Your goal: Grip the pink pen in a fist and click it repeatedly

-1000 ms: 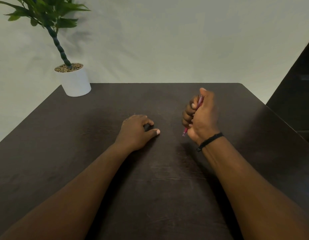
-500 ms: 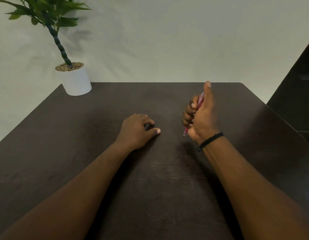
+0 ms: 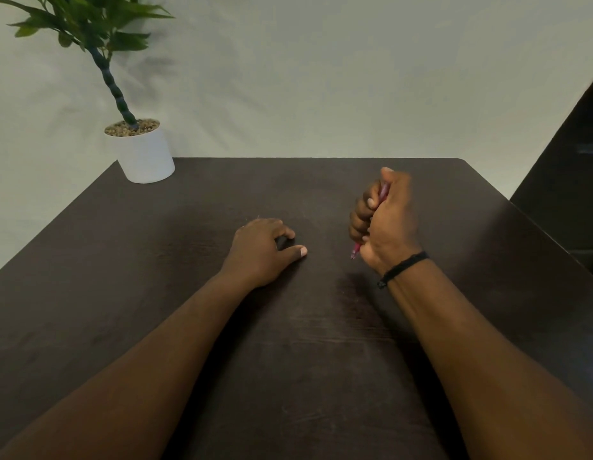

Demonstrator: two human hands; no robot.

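Right hand [image 3: 386, 220] fisted round a pink pen [image 3: 356, 251], thumb capping its top, left hand [image 3: 260, 249] resting loosely curled on the worktop [image 3: 321, 327] just beside, holding nothing

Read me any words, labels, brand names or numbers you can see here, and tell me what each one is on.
None can be read.
Pen in the right hand: mostly hidden by the fingers, no print shows.
White pot: plain.
Black wristband: plain.
Table, where the left hand rests: bare wood grain only.
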